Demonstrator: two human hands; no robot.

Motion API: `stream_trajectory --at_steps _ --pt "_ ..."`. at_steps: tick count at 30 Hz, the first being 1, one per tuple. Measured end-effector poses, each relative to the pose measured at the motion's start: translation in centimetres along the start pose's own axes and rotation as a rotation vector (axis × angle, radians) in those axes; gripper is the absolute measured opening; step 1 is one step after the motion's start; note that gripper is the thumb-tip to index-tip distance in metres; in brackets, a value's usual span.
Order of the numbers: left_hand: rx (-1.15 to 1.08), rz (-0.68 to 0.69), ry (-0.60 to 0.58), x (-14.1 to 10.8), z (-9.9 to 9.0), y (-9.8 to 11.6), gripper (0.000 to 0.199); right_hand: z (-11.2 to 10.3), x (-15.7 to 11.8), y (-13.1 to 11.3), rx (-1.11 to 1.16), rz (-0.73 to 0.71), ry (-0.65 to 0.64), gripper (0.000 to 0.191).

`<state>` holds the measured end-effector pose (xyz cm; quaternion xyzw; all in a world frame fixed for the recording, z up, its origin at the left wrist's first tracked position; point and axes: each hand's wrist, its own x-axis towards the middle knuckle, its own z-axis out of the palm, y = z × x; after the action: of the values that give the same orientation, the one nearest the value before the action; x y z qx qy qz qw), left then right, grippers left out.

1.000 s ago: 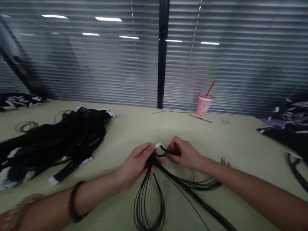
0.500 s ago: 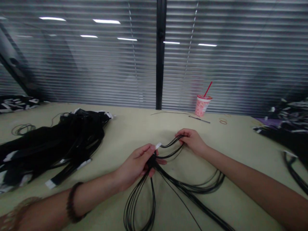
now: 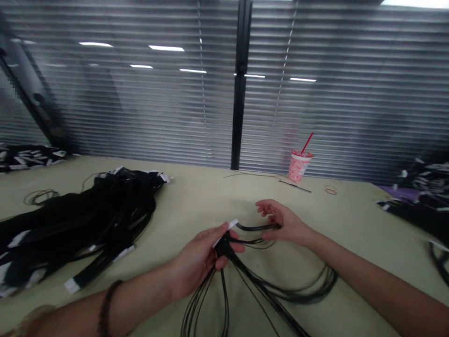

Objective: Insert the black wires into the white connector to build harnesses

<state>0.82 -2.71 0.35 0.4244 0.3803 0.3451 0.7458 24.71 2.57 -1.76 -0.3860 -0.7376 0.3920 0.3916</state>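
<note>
My left hand (image 3: 205,252) grips the gathered part of a bundle of thin black cables (image 3: 259,283) at the lower middle. A white label (image 3: 233,224) sticks up by its thumb. Cable loops hang below the hand and spread toward the lower right. To the right, my right hand (image 3: 280,221) is raised with its fingers apart. A short strand of the cables (image 3: 254,228) runs from the label and ends against the palm side of this hand, near the thumb.
A pile of black cables (image 3: 112,201) with white tags lies at left. More black bundles (image 3: 417,215) lie at right. A pink cup (image 3: 298,167) with a red straw, a pen (image 3: 295,186) and rubber bands (image 3: 330,189) are at the back, before window blinds.
My right hand has opened its pinch on the cable strands and come down a little. The whole view has shifted slightly. My left hand keeps its grip.
</note>
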Motion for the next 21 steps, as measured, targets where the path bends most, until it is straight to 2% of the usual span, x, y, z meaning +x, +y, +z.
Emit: stream_trajectory --at_steps 2,3,5,6,7,11,14,21 --pt "-0.021 0.002 0.009 0.2 -0.1 -0.1 0.036 -0.2 -0.5 -1.6 -0.155 -0.107 -0.077 0.086" --pt "-0.026 0.008 0.007 0.2 -0.2 -0.2 0.036 -0.1 -0.8 -2.5 -0.22 -0.175 -0.04 0.08" --pt "-0.036 0.024 0.0 0.3 -0.2 -0.4 0.037 0.8 -1.6 -4.2 -0.345 -0.282 0.198 0.042" --pt "-0.046 0.03 -0.002 0.3 -0.2 -0.4 0.037 1.6 -2.0 -5.0 -0.399 -0.288 0.318 0.021" --pt "-0.058 0.035 -0.007 0.3 -0.2 -0.5 0.036 2.5 -2.4 -5.6 -0.446 -0.269 0.344 0.008" --pt "-0.091 0.036 -0.045 0.3 0.0 -0.5 0.035 5.9 -3.5 -6.6 -0.512 -0.271 0.1 0.017" --pt "-0.083 0.062 -0.091 0.1 0.1 -0.5 0.036 6.9 -3.6 -6.5 -0.509 -0.277 0.055 0.02" --pt "-0.046 0.127 -0.169 0.1 0.1 -1.0 0.034 7.2 -3.6 -6.8 -0.408 -0.261 0.022 0.02"
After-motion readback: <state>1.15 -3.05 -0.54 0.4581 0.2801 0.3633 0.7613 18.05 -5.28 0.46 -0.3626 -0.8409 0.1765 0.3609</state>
